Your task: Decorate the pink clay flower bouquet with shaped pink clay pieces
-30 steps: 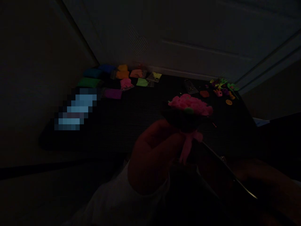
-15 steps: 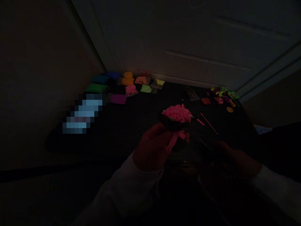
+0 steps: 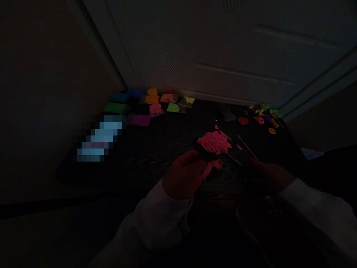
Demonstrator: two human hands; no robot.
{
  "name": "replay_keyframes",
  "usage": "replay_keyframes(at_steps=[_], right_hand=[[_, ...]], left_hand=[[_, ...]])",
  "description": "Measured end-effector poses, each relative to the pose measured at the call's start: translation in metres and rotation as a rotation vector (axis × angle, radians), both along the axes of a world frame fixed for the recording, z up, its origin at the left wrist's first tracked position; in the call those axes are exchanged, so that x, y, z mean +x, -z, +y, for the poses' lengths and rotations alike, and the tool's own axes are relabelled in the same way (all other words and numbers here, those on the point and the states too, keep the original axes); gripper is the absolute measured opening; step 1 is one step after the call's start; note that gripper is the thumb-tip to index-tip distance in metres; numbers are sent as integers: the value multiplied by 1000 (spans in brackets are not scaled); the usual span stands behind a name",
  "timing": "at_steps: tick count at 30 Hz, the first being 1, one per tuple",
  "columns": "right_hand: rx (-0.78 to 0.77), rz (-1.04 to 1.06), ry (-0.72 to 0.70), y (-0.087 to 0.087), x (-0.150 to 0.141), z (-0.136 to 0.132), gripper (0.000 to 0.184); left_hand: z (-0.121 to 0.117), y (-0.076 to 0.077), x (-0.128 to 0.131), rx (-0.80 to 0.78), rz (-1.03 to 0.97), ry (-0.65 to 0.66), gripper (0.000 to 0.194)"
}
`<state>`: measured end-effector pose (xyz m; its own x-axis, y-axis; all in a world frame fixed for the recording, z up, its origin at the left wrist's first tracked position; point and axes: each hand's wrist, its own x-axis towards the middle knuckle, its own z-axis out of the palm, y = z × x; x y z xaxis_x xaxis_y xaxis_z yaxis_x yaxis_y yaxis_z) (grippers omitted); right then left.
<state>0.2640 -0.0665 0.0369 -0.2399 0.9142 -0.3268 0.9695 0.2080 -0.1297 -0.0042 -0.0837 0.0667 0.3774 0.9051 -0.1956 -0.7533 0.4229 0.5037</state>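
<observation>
Between the fingers of my left hand [image 3: 182, 175] is a small clay flower bouquet [image 3: 214, 142], with clustered pink blooms, bits of green, a dark wrap and a pink ribbon [image 3: 212, 168] below. My right hand [image 3: 269, 174] is closed on the dark handle of a tool with a slim metal blade [image 3: 234, 160]; darkness hides what kind it is. The blade's tip reaches the bouquet's right underside; I cannot tell whether they touch. Just beyond the bouquet lie a pink strip [image 3: 225, 135], a small pink scrap [image 3: 239, 147] and a thin pink stick [image 3: 247, 147].
Packs of coloured clay, including a purple one [image 3: 141, 120] and a green one [image 3: 115, 108], line the dark table's [image 3: 156, 149] back left. A blurred bright screen [image 3: 102, 137] lies at left. Small clay figures [image 3: 264, 115] cluster at back right. A white panelled door [image 3: 223, 48] stands behind.
My right hand has moved left and slightly up, bringing the blade beside the bouquet. The bouquet has shifted slightly right and down, its blooms tilted more toward me.
</observation>
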Motion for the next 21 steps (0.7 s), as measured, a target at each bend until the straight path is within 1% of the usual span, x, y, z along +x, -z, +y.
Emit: replay_keyframes(at_steps=[3, 5, 7, 10, 11, 12, 13, 15, 18, 21], right_hand=[[-103, 77, -41, -3, 3, 5, 34], [-102, 119, -76, -4, 6, 8, 34], [-57, 126, -103, -6, 8, 9, 33], [86, 141, -74, -15, 0, 0, 24], [152, 175, -42, -21, -7, -6, 22], [216, 258, -28, -28, -16, -13, 19], [294, 364, 3, -36, -28, -22, 17], [401, 591, 75, -52, -55, -39, 12], [389, 838, 132, -72, -95, -55, 8], [373, 983, 173, -78, -118, -58, 8]], left_hand=[[-1, -3, 1, -9, 0, -17, 17], [-2, -5, 2, -9, 16, -35, 17], [-2, -7, 2, -22, 32, -47, 16], [-2, -8, 2, 6, 47, -33, 14], [-2, -7, 3, 20, 63, -16, 14], [-3, -6, 3, 27, 81, -1, 15], [-3, -5, 3, 28, 95, 6, 16], [-4, -3, 1, 35, 102, 10, 18], [-4, -4, -4, 66, 114, 35, 19], [-3, -10, -10, 64, 184, 66, 21]])
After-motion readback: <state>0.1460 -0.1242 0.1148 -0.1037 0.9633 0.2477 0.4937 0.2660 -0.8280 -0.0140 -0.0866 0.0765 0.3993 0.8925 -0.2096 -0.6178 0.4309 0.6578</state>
